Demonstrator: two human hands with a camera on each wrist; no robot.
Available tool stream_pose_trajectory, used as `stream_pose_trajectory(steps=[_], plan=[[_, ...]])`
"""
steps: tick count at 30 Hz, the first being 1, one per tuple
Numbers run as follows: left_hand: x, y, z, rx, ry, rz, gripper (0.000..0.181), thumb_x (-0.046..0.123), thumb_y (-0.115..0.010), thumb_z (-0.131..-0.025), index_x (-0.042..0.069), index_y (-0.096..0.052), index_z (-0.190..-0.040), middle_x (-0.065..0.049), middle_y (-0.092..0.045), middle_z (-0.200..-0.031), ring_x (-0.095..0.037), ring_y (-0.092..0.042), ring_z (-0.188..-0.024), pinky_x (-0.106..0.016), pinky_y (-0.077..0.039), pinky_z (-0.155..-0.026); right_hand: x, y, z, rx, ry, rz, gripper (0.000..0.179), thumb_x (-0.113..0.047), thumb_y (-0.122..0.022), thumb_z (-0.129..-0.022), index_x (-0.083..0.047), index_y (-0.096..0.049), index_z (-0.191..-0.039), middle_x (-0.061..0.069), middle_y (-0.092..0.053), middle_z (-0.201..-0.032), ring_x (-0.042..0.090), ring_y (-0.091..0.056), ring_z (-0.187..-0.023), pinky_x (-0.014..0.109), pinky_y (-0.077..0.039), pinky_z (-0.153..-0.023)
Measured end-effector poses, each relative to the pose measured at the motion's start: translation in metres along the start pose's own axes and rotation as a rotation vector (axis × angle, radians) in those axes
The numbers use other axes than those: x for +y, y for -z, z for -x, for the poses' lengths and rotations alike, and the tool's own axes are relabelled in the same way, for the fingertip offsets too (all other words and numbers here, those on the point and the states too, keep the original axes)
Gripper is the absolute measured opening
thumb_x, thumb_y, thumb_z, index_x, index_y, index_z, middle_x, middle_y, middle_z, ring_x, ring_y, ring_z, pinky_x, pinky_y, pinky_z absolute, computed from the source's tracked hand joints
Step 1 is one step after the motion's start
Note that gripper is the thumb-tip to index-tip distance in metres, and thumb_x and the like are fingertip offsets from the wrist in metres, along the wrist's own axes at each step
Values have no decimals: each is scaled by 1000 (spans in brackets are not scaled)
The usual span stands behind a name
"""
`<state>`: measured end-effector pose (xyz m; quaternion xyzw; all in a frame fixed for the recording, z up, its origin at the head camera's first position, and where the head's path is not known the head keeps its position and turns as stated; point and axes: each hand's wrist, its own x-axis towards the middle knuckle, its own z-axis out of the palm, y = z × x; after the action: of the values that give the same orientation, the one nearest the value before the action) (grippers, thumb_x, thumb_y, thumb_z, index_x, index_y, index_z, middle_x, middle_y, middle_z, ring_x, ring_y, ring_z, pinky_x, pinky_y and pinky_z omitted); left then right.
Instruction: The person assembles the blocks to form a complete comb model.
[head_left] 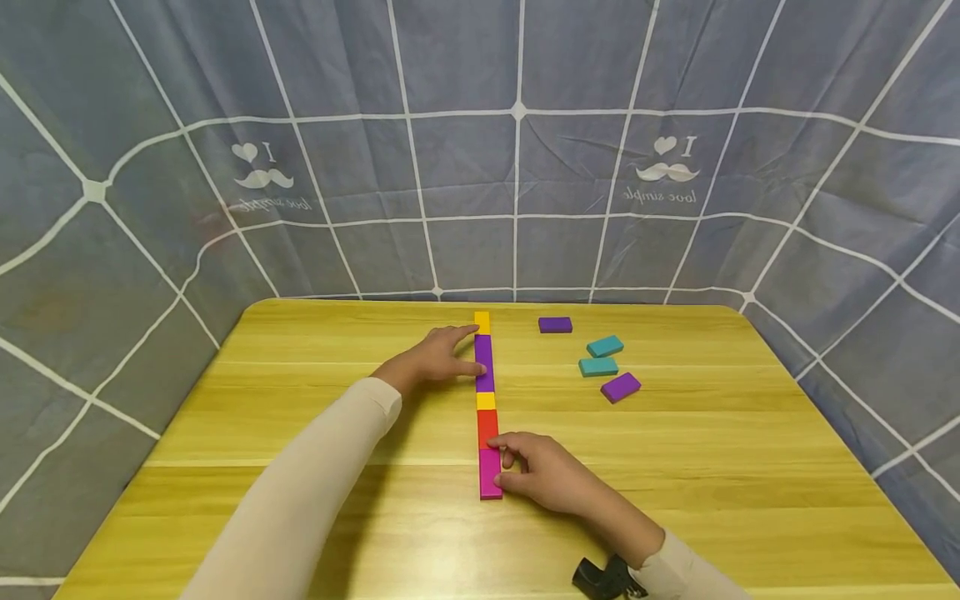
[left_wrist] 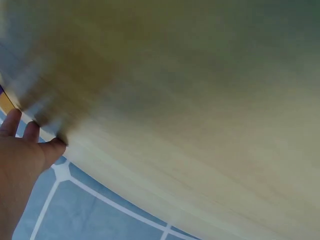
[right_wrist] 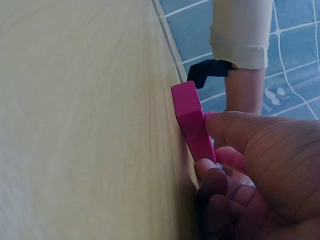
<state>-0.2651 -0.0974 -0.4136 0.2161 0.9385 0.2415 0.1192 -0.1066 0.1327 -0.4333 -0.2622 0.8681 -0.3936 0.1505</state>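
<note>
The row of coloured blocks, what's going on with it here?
A person is working at a straight row of coloured blocks on a table. The left grip has a finger at the far yellow block and its thumb on the purple stretch beside it. The right grip is at the near end, its thumb against the right side of the magenta block and a fingertip at the red block. To the row's right, two purple blocks and two teal blocks lie apart from it.

It looks booth-like: curtains point(head_left: 468, 167) around a table point(head_left: 712, 450).
</note>
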Motion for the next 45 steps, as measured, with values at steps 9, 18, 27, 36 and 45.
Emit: stream_pose_trajectory(steps=[9, 18, 27, 36, 45], plan=[[-6, 0, -13, 27, -97, 7, 74, 43, -75, -85, 12, -49, -146, -14, -26, -161, -36, -22, -147, -50, -19, -118, 0, -1, 0, 9, 34, 10, 42, -19, -72, -91, -9, -63, -131, -8, -58, -90, 5, -41, -59, 23, -41, -58], [-12, -1, -14, 2, -180, 5, 61, 39, -74, -88, 9, -59, -138, -12, -28, -161, -32, -24, -147, -43, -21, -119, 1, 0, -1, 11, 14, 14, 41, -20, -72, -91, -12, -63, -130, -7, -59, -91, 5, -43, -61, 23, -42, -59], [-12, 0, -13, -24, -200, -21, 58, 36, -70, -91, 8, -57, -140, -14, -37, -156, -32, -32, -144, -43, -22, -118, 1, -1, -2, 14, 10, 26, 41, -21, -73, -91, -12, -63, -130, -9, -58, -90, 5, -43, -62, 23, -42, -59], [-14, 3, -13, -36, -224, -86, 59, 40, -66, -93, 11, -54, -143, -11, -34, -158, -34, -32, -143, -46, -22, -118, 2, 4, -4, -17, -30, -78, 40, -23, -72, -91, -17, -63, -130, -9, -60, -91, 8, -47, -64, 22, -41, -57], [-16, 0, -12, -25, -210, -85, 57, 41, -65, -93, 11, -56, -140, -10, -34, -158, -34, -32, -143, -47, -21, -118, 14, 41, -13, -68, -49, -265, 34, -16, -62, -99, -5, -60, -131, 6, -61, -97, 22, -57, -70, 27, -47, -56]])
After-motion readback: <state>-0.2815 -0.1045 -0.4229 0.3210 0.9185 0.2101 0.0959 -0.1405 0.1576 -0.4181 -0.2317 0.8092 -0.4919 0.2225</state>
